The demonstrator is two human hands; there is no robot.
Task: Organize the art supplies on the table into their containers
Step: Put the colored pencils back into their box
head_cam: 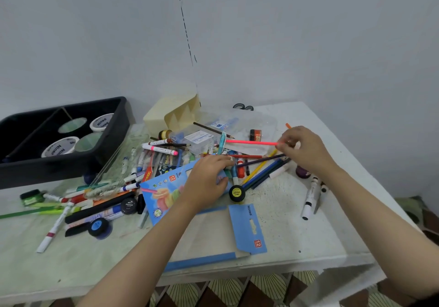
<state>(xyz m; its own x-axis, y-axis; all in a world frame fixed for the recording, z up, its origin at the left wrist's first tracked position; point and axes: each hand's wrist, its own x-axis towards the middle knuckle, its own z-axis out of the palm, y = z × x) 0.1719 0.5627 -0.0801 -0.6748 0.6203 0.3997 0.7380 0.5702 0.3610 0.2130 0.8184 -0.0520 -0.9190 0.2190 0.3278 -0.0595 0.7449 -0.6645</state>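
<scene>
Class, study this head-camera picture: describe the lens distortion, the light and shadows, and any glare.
Head view: the wide-angle lens bows the table edge and curves the wall's dashed line; light is soft and even, with faint shadow under the left hand; the clear plastic case shows slight glare; the pink pencil pinched by the right hand looks sharp.

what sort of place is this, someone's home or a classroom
Probably a home craft corner: a worn table pushed into a bare wall corner, patterned floor tiles beneath, markers and a poster paint pot strewn about.
</scene>
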